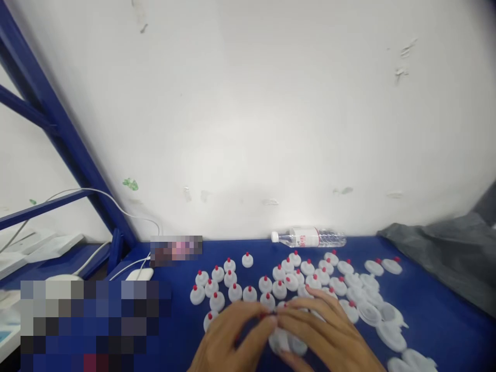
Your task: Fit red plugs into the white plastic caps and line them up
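Observation:
At the front of the blue table, my two hands meet. My left hand [236, 338] has its thumb and index finger pinched together; what lies between them is hidden. My right hand [325, 328] is curled over a white plastic nozzle cap [287, 342], its thumb below and its fingers above. The left fingertips touch the top of that cap, where its tip is covered. Beyond my hands stand several round white caps with red tips, such as one white cap [247, 260] at the back. To the right lie white caps without red tips [370, 313] in an overlapping pile.
A clear plastic bottle [310, 237] lies on its side by the white wall [248, 129]. Dark grey sheeting [437, 253] covers the table's right edge. At left are a blue metal frame [73, 139], a white cable [127, 213] and blurred-out areas on the table [174, 330].

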